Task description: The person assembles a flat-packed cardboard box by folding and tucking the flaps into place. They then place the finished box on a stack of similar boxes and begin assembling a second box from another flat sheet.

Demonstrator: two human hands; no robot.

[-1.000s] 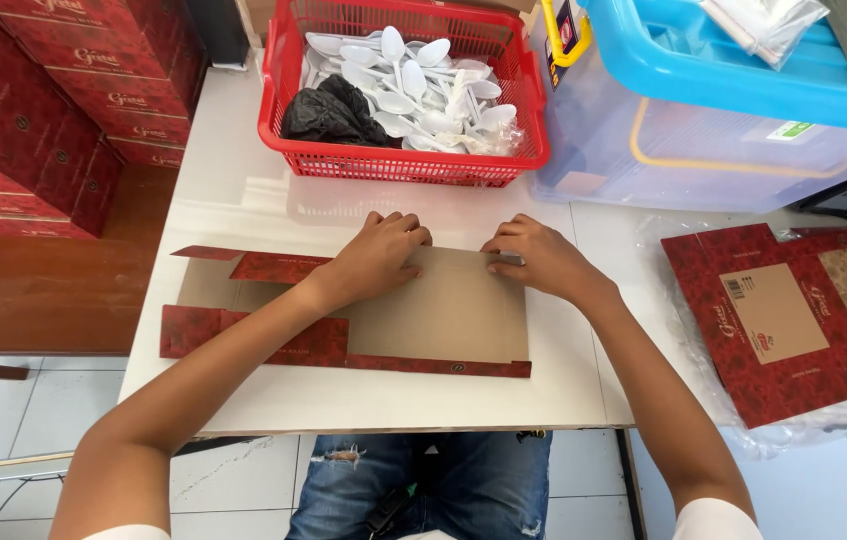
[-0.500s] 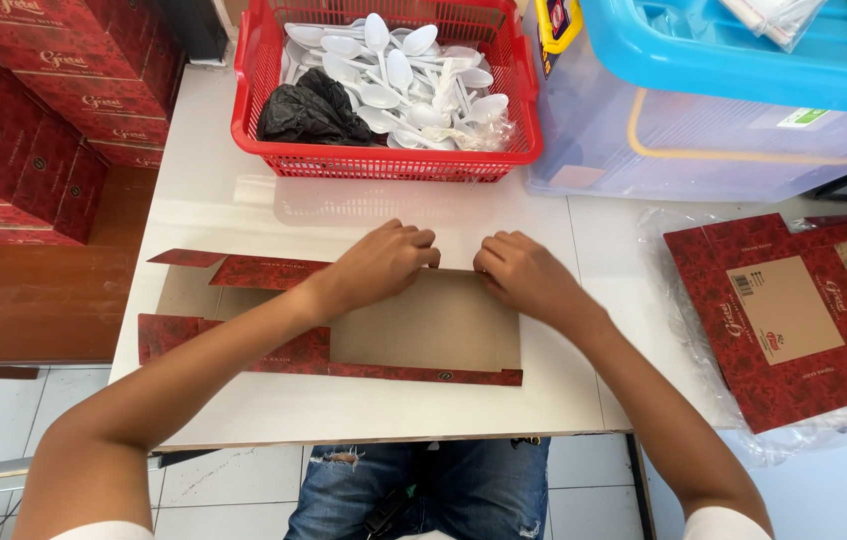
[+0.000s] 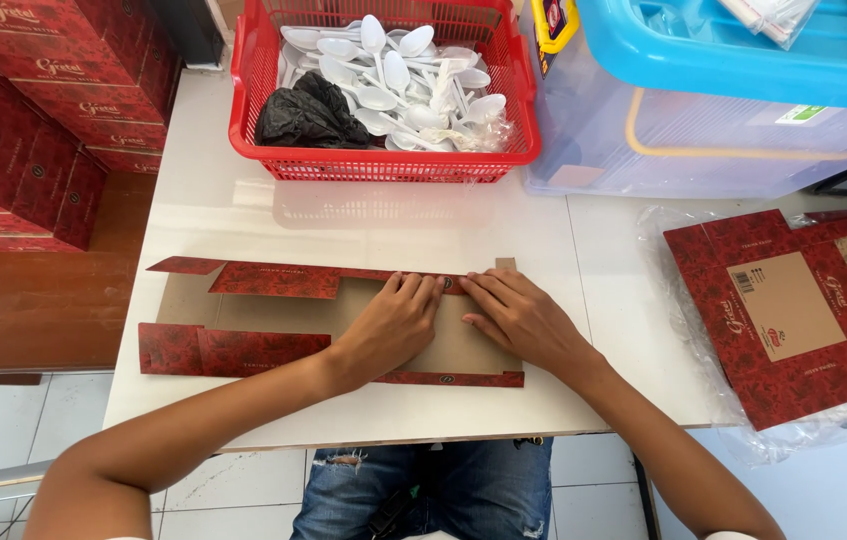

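Both hands press flat, fingers extended, on an unfolded red carton blank (image 3: 333, 325) lying on the white counter (image 3: 243, 200): left hand (image 3: 393, 325) beside right hand (image 3: 518, 320), creasing its far flap; the box remains unassembled.

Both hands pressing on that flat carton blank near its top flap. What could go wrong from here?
1. The left hand and right hand press side by side on the carton blank, so its long left end lies unheld and may swing or lift.
2. The blank's near edge lies close to the table edge, so it might slide off.
3. Fingertips on the flap crease may fold it crooked.
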